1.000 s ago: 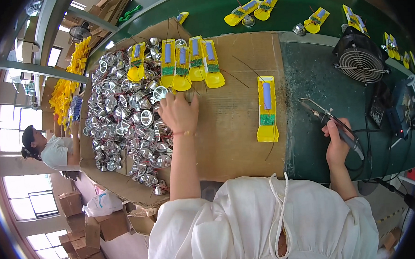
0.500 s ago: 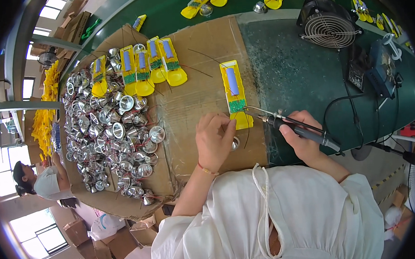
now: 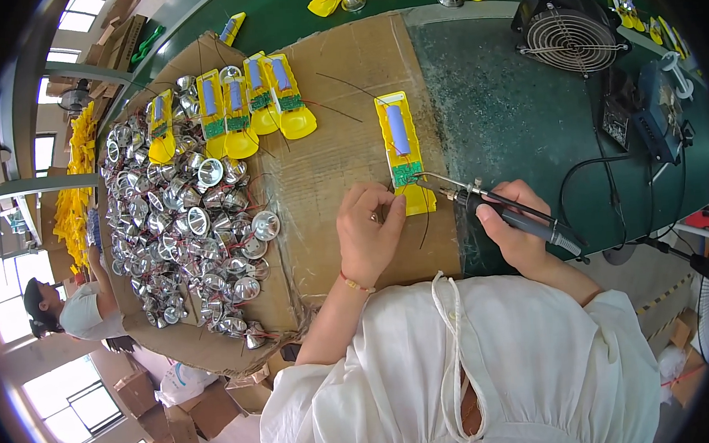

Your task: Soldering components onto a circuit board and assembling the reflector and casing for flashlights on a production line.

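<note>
A yellow torch casing lies on the cardboard in front of me, with a lilac battery cell and a green circuit board in it. My right hand grips a soldering iron that has a thin curved metal tube alongside. The tips of the tube and iron are at the board's right edge. My left hand is closed with fingertips pinched, just below and left of the board. A bit of something shiny shows between its fingers, too small to name. Thin dark wires stick out of the casing's ends.
Many silver reflector cups are heaped at the left on cardboard. Several similar yellow casings lie along the heap's far edge. A black fan and a blue box-shaped unit stand on the green table at the right.
The view has shifted slightly. My left hand has turned a little, and the reflector cup seen beneath it before is no longer visible there. The iron stays at the board.
</note>
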`<state>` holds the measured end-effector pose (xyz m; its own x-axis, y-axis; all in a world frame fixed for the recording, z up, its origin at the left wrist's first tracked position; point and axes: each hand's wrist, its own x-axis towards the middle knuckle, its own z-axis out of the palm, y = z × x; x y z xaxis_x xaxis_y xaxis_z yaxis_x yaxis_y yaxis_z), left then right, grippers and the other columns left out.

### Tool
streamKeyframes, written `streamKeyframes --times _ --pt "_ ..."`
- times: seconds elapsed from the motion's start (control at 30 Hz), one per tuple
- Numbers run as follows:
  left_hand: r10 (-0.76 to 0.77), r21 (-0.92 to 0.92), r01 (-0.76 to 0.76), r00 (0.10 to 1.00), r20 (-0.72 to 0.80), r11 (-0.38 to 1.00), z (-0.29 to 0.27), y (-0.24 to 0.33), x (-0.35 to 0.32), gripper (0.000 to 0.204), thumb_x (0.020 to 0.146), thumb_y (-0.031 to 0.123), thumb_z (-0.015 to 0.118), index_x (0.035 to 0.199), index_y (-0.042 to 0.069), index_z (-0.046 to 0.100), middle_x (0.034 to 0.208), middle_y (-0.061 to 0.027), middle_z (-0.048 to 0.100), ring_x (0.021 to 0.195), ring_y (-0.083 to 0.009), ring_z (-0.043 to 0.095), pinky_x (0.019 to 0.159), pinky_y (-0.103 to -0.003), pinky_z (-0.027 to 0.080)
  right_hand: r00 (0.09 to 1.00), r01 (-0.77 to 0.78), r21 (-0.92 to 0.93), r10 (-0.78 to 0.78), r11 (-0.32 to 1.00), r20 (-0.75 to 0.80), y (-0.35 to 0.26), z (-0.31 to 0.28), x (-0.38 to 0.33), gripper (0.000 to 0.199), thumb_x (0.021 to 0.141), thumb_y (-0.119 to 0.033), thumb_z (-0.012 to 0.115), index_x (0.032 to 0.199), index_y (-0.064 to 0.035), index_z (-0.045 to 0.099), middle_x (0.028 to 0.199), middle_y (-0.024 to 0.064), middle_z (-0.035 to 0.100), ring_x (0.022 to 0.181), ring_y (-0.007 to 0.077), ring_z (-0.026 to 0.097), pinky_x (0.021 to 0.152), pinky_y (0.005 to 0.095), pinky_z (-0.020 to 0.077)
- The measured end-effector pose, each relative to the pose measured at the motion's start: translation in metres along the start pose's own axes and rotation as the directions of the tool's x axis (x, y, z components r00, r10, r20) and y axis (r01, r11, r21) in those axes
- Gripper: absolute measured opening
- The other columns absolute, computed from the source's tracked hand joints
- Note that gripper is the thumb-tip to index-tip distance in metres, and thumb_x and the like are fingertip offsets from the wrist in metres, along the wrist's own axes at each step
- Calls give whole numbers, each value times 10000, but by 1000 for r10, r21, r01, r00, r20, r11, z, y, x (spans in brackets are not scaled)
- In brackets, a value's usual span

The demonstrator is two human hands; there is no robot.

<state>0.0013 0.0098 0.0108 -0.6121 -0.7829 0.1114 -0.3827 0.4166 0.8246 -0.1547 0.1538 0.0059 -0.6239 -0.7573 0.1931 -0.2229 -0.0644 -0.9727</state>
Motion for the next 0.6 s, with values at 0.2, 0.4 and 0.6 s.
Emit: streamKeyframes --times 0.2,0.4,0.6 --pt "5 -21 -5 1000 -7 1000 0 0 1 74 764 28 647 755 -21 592 814 -57 565 618 -97 503 542 -227 418 986 -115 129 128 985 -102 -3 -1 -4 140 779 -75 672 822 -4 559 691 18 579 603 46 499 540 203 413" --pt "-9 -6 9 1000 -10 1000 0 -1 2 77 760 26 648 745 -24 591 804 -54 561 613 -91 501 539 -221 416 992 -101 88 108 991 -69 5 -5 -7 142 791 -67 661 844 1 548 699 26 585 611 50 512 544 201 416" --pt "-56 -64 55 998 -16 996 0 3 0 60 725 30 657 720 6 603 756 -86 577 608 -184 536 558 -284 436 979 -156 224 180 962 -92 -1 -4 -6 136 790 -67 660 825 -3 544 695 24 580 601 50 503 540 199 407"
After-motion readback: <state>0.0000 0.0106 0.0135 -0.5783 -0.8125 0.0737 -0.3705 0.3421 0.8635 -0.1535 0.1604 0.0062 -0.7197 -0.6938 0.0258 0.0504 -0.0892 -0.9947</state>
